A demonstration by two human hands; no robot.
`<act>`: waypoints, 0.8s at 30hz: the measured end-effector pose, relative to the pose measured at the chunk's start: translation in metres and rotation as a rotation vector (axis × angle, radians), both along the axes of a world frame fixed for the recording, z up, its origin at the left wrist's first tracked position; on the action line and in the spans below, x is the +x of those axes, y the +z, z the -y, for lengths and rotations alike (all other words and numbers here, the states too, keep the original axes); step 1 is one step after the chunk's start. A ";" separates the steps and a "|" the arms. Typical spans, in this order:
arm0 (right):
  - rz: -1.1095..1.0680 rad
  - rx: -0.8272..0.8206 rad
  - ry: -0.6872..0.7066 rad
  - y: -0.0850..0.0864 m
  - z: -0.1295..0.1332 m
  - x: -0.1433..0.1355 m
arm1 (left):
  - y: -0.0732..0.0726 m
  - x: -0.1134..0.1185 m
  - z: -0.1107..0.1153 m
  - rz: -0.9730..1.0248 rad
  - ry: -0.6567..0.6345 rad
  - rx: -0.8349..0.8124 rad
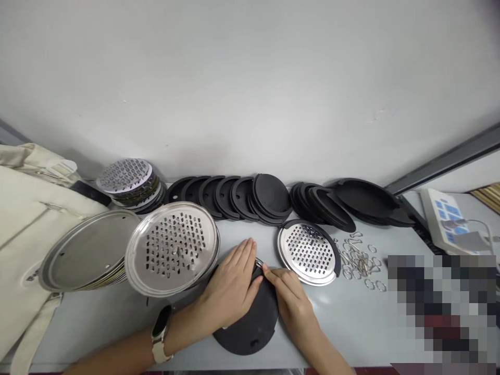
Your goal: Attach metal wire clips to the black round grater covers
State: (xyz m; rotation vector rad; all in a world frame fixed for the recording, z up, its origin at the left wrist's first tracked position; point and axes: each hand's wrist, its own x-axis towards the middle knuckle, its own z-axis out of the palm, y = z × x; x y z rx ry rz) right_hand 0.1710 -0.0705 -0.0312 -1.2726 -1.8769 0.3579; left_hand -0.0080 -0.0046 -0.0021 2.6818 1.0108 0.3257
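"While both hands are at the black disc [258, 320], note how each one stands?"

"Left hand [233, 284]: palm down across the disc's left part, fingers straight and together, thumb spread. Right hand [292, 297]: at the disc's right edge, fingertips at a metal ring [259, 263] on its far edge. Whether they pinch the ring, cannot tell. Hands close together; contact between them unclear."

"And the disc itself?"

"On the grey table [344, 328], partly covered by the left hand."

"Surroundings, taken from the disc?"

"Left and beyond: large grater plate [174, 247], round, silver, holes raised. Farther left: plain metal plates [97, 247], stacked. Right and beyond: smaller grater [308, 250] with a black piece around part of its rim. Past that, farther right: loose rings and clips [362, 260], heaped. Straight beyond: row of black discs [222, 195], overlapping, near the wall [250, 88]"
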 end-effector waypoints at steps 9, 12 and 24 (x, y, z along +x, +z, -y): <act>-0.013 -0.010 0.005 -0.002 -0.001 0.002 | 0.017 -0.011 -0.004 0.361 0.073 -0.305; -0.024 -0.027 -0.001 -0.001 -0.002 0.002 | 0.029 -0.017 0.008 0.361 0.104 -0.318; -0.065 -0.068 0.007 -0.006 -0.004 0.004 | 0.003 -0.042 0.069 0.061 -0.286 0.256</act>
